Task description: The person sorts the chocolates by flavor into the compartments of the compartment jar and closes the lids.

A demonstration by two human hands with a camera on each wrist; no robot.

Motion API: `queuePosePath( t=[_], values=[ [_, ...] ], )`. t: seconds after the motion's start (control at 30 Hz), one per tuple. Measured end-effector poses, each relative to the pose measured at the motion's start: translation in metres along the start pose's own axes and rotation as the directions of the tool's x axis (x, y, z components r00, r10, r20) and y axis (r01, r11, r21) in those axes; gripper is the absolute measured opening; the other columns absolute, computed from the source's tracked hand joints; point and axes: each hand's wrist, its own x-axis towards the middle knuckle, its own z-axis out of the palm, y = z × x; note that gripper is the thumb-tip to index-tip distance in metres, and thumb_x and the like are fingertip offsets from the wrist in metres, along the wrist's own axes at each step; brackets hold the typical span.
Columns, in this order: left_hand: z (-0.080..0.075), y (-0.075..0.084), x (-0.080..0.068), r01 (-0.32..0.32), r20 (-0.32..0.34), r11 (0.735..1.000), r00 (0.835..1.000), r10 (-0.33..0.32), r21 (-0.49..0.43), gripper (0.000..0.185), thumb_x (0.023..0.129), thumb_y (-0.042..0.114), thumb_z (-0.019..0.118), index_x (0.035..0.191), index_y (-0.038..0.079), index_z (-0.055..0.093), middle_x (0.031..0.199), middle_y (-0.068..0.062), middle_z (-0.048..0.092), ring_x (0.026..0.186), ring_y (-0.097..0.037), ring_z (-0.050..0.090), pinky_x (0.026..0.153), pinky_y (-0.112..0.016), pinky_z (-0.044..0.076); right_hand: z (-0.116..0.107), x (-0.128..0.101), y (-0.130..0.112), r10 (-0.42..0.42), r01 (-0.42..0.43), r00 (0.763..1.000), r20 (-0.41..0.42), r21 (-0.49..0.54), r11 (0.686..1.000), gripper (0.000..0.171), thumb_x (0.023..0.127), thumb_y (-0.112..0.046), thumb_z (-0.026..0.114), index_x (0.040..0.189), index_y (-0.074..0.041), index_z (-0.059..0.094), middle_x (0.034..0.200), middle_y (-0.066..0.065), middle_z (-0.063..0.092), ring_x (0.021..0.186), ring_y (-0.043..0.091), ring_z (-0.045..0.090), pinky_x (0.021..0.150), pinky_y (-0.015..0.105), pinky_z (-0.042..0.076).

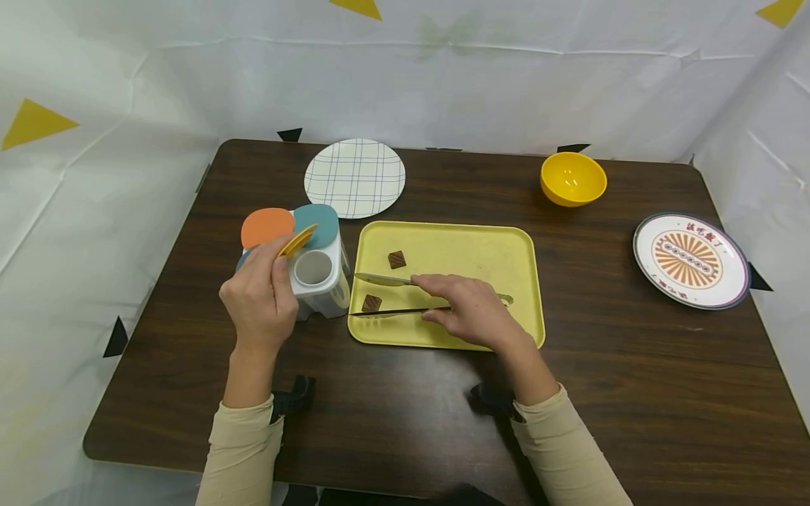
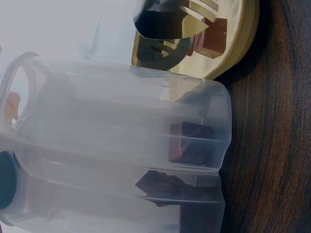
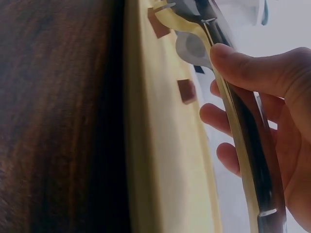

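Note:
Between thumb and fingers, my left hand (image 1: 261, 295) pinches a round yellow lid (image 1: 297, 241) on edge above a clear divided storage box (image 1: 330, 299). One round opening of the box is uncovered; orange (image 1: 267, 226) and teal lids (image 1: 319, 221) cover others. Through its wall in the left wrist view, a brown chocolate piece (image 2: 189, 143) lies at the bottom. My right hand (image 1: 471, 309) grips metal serving tongs (image 3: 248, 141), one end spoon-shaped and the other forked, their arms spread over the yellow tray (image 1: 500, 246). Two chocolate squares (image 1: 396, 259) lie on the tray's left part.
Behind the box lies a checked white plate (image 1: 354, 176). A yellow bowl (image 1: 572, 179) stands at the back right, and a patterned plate (image 1: 690, 261) near the right edge. White sheeting (image 1: 443, 91) surrounds the dark wooden table (image 1: 633, 379).

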Motion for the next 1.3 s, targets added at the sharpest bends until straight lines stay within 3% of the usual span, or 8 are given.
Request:
queuePosePath(
  t=[0.3,0.57,1.0,1.3],
  values=[
    [0.0,-0.001,-0.001,0.004,0.007,1.0,1.0,-0.004,0.004,0.044,0.1,0.03,0.041,0.11,0.001,0.072,0.097,-0.014,0.073,0.083,-0.031,0.071,0.065,-0.05,0.056,0.006,0.001,0.002,0.026,-0.026,0.999,0.023,0.015,1.0,0.053,0.087,-0.026,0.075,0.138,-0.021,0.06,0.133,-0.002,0.061,0.119,0.018,0.06,0.087,0.044,0.052],
    [0.0,0.0,-0.001,0.005,0.012,1.0,1.0,-0.005,0.005,0.044,0.101,0.031,0.041,0.11,0.001,0.072,0.097,-0.014,0.073,0.081,-0.032,0.07,0.065,-0.049,0.056,0.01,0.001,0.004,0.017,-0.017,1.0,-0.006,-0.006,1.0,0.048,0.088,-0.025,0.074,0.135,-0.022,0.063,0.131,-0.003,0.063,0.117,0.017,0.061,0.083,0.042,0.053],
    [0.0,-0.001,-0.001,0.004,0.013,1.0,1.0,-0.004,0.011,0.045,0.101,0.031,0.04,0.11,0.001,0.072,0.095,-0.014,0.073,0.077,-0.031,0.069,0.061,-0.049,0.055,0.013,0.002,0.001,-0.024,0.022,0.996,-0.084,-0.025,0.999,0.039,0.087,-0.02,0.075,0.126,-0.022,0.07,0.122,-0.006,0.068,0.106,0.017,0.067,0.062,0.036,0.052],
    [0.0,-0.002,-0.001,0.009,0.018,1.0,1.0,-0.009,0.009,0.044,0.101,0.031,0.04,0.11,0.002,0.072,0.096,-0.014,0.074,0.075,-0.031,0.068,0.06,-0.048,0.055,0.013,0.002,0.002,-0.036,0.031,0.995,-0.097,-0.047,0.998,0.038,0.087,-0.018,0.074,0.124,-0.021,0.071,0.12,-0.005,0.069,0.105,0.017,0.068,0.065,0.038,0.054]
  ],
)
